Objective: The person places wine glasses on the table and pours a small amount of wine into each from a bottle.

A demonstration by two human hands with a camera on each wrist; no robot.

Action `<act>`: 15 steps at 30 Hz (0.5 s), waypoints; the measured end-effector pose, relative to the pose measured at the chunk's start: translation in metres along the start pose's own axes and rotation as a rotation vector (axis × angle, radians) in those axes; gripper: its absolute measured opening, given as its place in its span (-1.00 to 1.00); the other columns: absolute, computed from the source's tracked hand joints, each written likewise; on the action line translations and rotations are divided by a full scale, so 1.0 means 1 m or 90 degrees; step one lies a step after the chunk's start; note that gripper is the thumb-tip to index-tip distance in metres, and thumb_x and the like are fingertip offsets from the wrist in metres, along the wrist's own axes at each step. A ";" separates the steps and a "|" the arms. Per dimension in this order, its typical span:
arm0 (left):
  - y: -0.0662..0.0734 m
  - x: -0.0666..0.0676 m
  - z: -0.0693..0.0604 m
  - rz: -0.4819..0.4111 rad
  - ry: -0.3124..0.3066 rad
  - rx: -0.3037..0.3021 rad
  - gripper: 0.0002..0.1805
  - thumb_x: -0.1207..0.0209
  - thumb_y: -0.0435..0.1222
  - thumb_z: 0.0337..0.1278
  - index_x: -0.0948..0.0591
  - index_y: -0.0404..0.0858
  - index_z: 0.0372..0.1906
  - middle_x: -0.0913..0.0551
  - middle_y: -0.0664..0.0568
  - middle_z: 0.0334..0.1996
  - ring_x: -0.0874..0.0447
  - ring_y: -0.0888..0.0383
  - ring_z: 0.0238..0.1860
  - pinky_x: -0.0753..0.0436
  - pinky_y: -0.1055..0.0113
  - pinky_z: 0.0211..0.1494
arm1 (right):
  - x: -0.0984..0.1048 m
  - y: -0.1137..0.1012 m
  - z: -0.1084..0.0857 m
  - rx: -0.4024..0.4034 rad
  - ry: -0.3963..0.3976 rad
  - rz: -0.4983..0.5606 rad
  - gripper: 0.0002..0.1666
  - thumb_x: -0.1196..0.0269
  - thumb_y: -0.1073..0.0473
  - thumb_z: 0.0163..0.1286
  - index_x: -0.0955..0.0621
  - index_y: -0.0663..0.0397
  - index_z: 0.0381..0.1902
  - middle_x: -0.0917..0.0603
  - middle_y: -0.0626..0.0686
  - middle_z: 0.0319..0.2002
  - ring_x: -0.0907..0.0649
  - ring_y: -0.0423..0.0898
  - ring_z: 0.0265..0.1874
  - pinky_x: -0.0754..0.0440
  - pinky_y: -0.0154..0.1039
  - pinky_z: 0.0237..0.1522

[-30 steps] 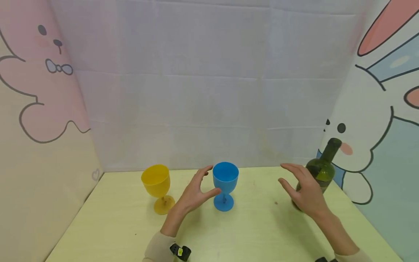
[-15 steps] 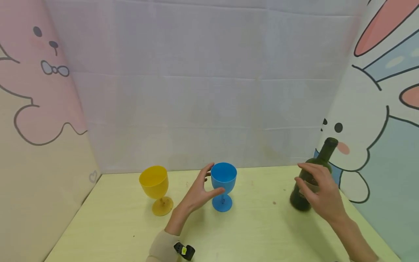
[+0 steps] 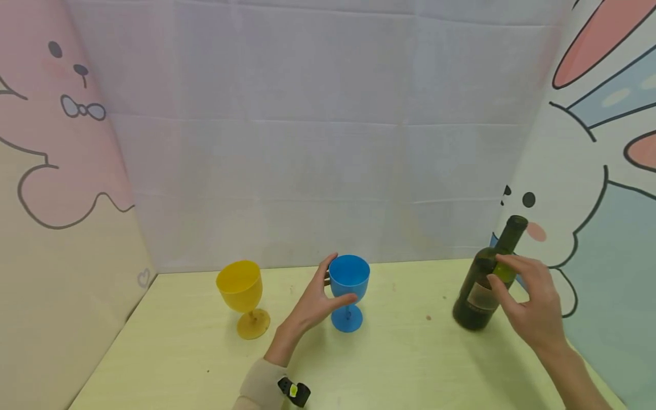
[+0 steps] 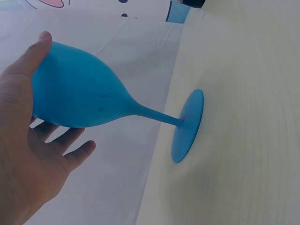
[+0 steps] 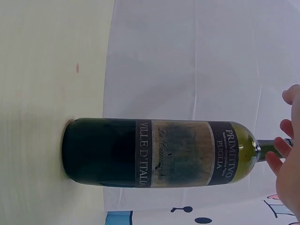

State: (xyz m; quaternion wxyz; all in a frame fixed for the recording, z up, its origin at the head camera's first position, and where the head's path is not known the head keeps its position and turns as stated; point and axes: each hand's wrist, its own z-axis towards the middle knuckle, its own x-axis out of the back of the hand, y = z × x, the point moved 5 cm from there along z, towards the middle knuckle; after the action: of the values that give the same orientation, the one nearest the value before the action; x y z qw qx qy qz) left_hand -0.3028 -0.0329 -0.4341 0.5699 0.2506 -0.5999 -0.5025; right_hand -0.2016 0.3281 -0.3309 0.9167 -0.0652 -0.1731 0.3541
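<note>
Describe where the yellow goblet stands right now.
In the head view, the yellow goblet stands on the left of the table, left of the left hand and blue goblet.

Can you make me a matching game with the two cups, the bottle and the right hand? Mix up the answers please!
Things:
1. yellow cup
2. blue cup
3. bottle
4. right hand

Where or how:
A. close by the bottle, thumb and fingers apart
B. between the thumb and fingers of the left hand
C. standing up, with a label on its side
D. farthest left of all four in the head view

Right pairs: 1-D, 2-B, 3-C, 4-A
</note>
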 end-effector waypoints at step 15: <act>-0.005 -0.004 0.001 -0.024 -0.014 0.018 0.01 -0.35 0.17 0.05 -0.03 0.29 0.53 -0.27 -0.08 0.49 -0.35 -0.27 0.40 -0.48 -0.33 0.25 | 0.006 0.045 -0.021 -0.118 -0.037 -0.034 -0.15 -0.29 -0.19 0.32 -0.42 0.39 0.28 -0.28 -0.45 0.21 -0.25 -0.49 0.23 -0.19 -0.62 0.08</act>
State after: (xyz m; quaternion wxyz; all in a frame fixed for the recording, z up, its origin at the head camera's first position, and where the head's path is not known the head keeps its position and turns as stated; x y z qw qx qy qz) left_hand -0.3045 -0.0309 -0.4399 0.5499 0.2641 -0.6088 -0.5072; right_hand -0.2188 0.3656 -0.3597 0.9105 -0.1347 -0.2331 0.3138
